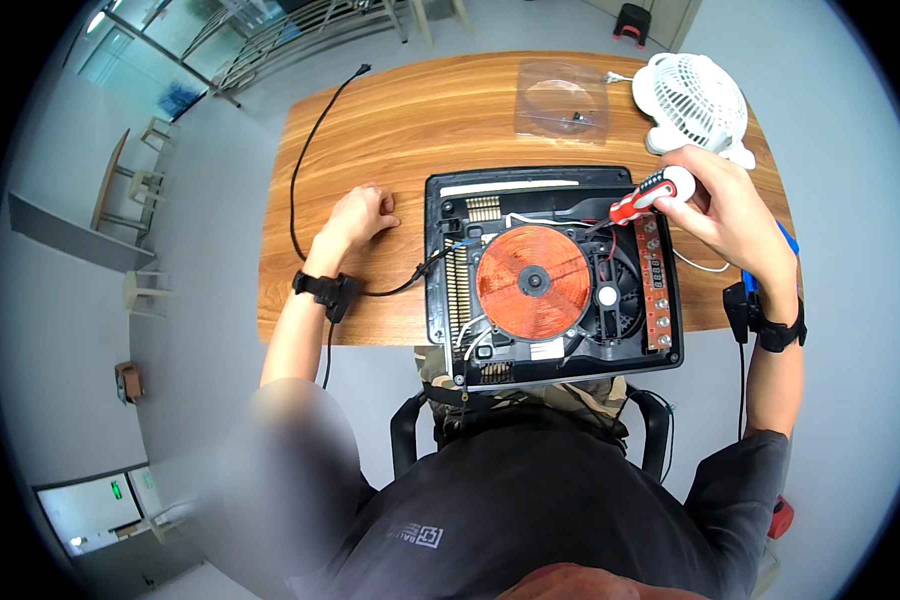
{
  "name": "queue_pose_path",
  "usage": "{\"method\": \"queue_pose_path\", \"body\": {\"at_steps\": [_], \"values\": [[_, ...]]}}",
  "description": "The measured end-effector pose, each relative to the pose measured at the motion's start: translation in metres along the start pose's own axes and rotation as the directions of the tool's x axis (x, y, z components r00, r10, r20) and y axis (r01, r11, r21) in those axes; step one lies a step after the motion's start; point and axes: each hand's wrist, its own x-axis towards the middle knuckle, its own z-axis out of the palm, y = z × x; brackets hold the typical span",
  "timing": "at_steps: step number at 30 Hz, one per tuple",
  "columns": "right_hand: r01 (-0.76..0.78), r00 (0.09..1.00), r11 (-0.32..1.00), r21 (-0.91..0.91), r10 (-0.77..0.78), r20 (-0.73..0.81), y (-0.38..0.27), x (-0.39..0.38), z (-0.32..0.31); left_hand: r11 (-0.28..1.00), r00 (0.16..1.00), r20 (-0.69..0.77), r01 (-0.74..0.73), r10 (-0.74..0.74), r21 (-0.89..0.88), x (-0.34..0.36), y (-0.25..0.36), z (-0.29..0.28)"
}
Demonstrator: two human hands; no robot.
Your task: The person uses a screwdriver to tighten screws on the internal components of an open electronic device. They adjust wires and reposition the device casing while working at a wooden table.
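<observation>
In front of me on the wooden table lies an opened induction cooker (434,300), its insides facing up. A round copper coil (560,295) fills its middle, with a dark cooling fan (627,300) and a narrow orange-brown circuit board (655,270) on the right. My right hand (727,205) is closed round the red, white and black handle of a screwdriver (642,197). The shaft slants down-left, its tip by the coil's upper right edge; whether it touches a screw I cannot tell. Left of the cooker my left hand (362,214) rests on the tabletop, fingers curled in.
A black power cord (295,180) runs from the cooker along the table's left side to a plug at the far edge. Far right stands a white fan (692,95), beside a clear plastic tray (530,125) holding small dark parts. Something blue (785,240) shows behind my right wrist.
</observation>
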Motion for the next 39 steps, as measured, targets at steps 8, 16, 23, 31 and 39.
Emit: {"method": "queue_pose_path", "body": {"at_steps": [8, 16, 23, 31, 39], "values": [[-0.05, 0.999, 0.998, 0.044, 0.05, -0.012, 0.02, -0.003, -0.01, 0.951, 0.934, -0.185, -0.309, 0.307, 0.015, 0.071, 0.082, -0.027], [-0.18, 0.983, 0.981, 0.072, 0.182, -0.029, 0.036, -0.008, -0.019, 0.869, 0.845, -0.201, -0.48, 0.495, 0.123, 0.169, 0.165, 0.006], [-0.129, 0.99, 0.992, 0.004, 0.129, -0.05, 0.062, 0.008, -0.03, 0.799, 0.794, -0.1, -0.591, 0.6, 0.107, 0.184, 0.161, 0.023], [-0.018, 0.999, 0.996, -0.082, 0.016, -0.032, 0.078, 0.025, -0.038, 0.814, 0.802, 0.165, -0.58, 0.573, -0.007, 0.16, 0.162, -0.011], [-0.03, 1.0, 0.989, -0.142, 0.031, 0.001, 0.076, 0.03, -0.037, 0.787, 0.754, 0.226, -0.588, 0.617, -0.185, 0.192, 0.158, -0.035]]}}
